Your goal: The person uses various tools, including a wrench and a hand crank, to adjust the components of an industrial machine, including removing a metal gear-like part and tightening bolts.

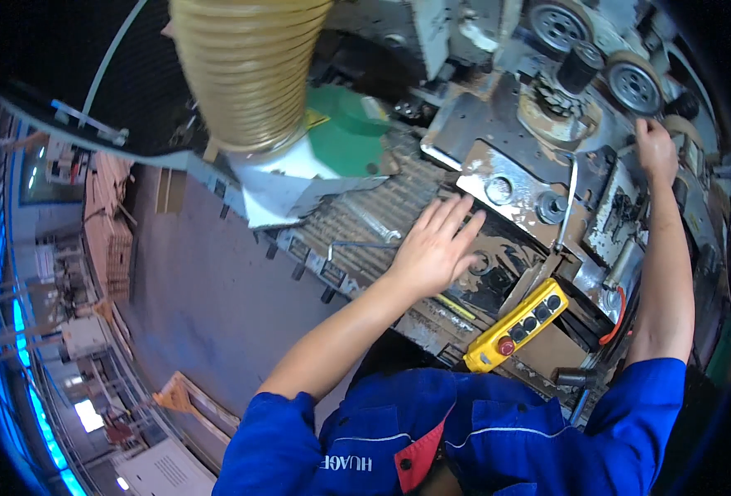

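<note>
My left hand (437,250) is spread over the ribbed machine bed (374,198), palm down, with nothing in it. Its fingertips come close to the edge of a shiny metal plate (506,188), but I cannot tell whether they touch. Beside it on the bed lie an L-shaped bar tool (357,244) and an open-ended wrench (379,226). Far to the right, my right hand (656,152) is closed in a fist near a feed wheel (633,86); what it grips, if anything, is hidden. A toothed cutter head (557,97) stands left of that hand.
A yellow push-button pendant (518,326) lies right in front of my body. A thick ribbed hose (250,74) runs down to a hood (279,182) at the left. A long metal handle (570,198) stands between my arms. Stacked boards (109,256) are beyond the floor.
</note>
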{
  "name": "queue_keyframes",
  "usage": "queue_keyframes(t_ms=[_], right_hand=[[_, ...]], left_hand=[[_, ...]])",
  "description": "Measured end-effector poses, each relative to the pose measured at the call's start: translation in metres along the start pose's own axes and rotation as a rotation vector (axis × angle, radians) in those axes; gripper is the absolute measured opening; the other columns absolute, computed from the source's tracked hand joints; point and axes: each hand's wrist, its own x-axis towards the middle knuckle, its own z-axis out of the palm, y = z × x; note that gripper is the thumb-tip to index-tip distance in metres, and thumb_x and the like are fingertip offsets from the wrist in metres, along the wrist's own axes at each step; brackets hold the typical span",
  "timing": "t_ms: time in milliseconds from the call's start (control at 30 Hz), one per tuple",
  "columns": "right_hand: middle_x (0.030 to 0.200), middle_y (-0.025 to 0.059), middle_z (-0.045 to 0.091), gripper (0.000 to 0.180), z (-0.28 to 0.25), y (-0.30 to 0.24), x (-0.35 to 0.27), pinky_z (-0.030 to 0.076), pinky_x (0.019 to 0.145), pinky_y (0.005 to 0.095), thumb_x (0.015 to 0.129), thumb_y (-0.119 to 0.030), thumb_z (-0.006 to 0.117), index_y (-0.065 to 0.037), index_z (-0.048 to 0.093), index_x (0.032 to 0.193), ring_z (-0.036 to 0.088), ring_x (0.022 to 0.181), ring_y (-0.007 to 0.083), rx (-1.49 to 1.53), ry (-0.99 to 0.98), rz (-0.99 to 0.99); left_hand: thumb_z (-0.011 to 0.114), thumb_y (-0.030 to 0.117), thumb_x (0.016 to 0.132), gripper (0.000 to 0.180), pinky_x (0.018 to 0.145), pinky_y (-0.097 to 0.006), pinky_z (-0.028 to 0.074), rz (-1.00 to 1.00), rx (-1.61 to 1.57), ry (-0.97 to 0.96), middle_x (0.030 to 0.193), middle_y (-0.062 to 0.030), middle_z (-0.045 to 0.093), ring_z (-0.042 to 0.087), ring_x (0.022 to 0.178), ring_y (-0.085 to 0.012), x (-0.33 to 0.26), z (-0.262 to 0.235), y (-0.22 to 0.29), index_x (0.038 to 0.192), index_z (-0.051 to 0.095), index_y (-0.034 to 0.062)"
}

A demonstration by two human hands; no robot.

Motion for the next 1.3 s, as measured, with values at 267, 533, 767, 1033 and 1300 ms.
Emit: queue_keyframes(t_ms=[267, 533, 767, 1033, 1300], right_hand=[[0.11, 0.015, 0.075, 0.054, 0.011, 0.064, 0.037, 0.052, 0.094, 0.0413, 0.092, -0.057, 0.066, -0.011, 0.073, 0.118, 0.07, 0.103, 0.032, 0.317, 0.047, -0.122], [0.095, 0.0077, 0.073, 0.021, -0.016, -0.042, -0.169, 0.056, 0.083, 0.0328, 0.095, -0.018, 0.07, -0.005, 0.072, 0.111, 0.069, 0.088, 0.0173, 0.582, 0.262, -0.396], [0.102, 0.0165, 0.071, 0.025, 0.055, -0.138, -0.377, 0.056, 0.089, 0.0483, 0.089, -0.027, 0.071, -0.007, 0.073, 0.105, 0.068, 0.101, 0.0379, -0.052, -0.439, -0.632], [0.128, 0.0137, 0.063, 0.027, 0.15, -0.112, -0.407, 0.052, 0.098, 0.0475, 0.095, -0.016, 0.052, -0.01, 0.076, 0.107, 0.055, 0.126, 0.0354, -0.272, -0.28, -0.332], [0.145, 0.018, 0.055, 0.039, 0.145, -0.139, -0.401, 0.049, 0.107, 0.0475, 0.096, -0.031, 0.063, 0.001, 0.072, 0.118, 0.047, 0.138, 0.0379, -0.424, -0.438, -0.168]], left_hand=[[0.07, 0.032, 0.094, 0.056, 0.109, -0.046, 0.047, -0.617, -0.242, -0.126, 0.138, -0.0206, 0.063, 0.059, 0.129, -0.0392, -0.244, -0.035, -0.008, 0.142, 0.058, 0.0048], [0.079, 0.037, 0.088, 0.071, 0.095, -0.039, 0.055, -1.437, -0.473, -0.475, 0.122, -0.0274, 0.069, 0.069, 0.112, -0.0334, -0.58, 0.066, -0.063, 0.139, 0.058, -0.0076], [0.071, 0.044, 0.094, 0.071, 0.102, -0.044, 0.053, -1.213, -0.5, -0.772, 0.128, -0.0282, 0.068, 0.067, 0.119, -0.0353, -0.634, 0.091, -0.147, 0.141, 0.056, -0.0066], [0.072, 0.033, 0.097, 0.056, 0.102, -0.041, 0.053, -1.097, -0.709, 0.051, 0.13, -0.0197, 0.07, 0.067, 0.12, -0.0315, -0.466, -0.033, -0.292, 0.143, 0.057, 0.0024], [0.073, 0.036, 0.095, 0.059, 0.098, -0.04, 0.055, -1.227, -0.5, -0.073, 0.126, -0.0227, 0.071, 0.069, 0.115, -0.0326, -0.556, -0.033, -0.339, 0.138, 0.06, -0.0005]])
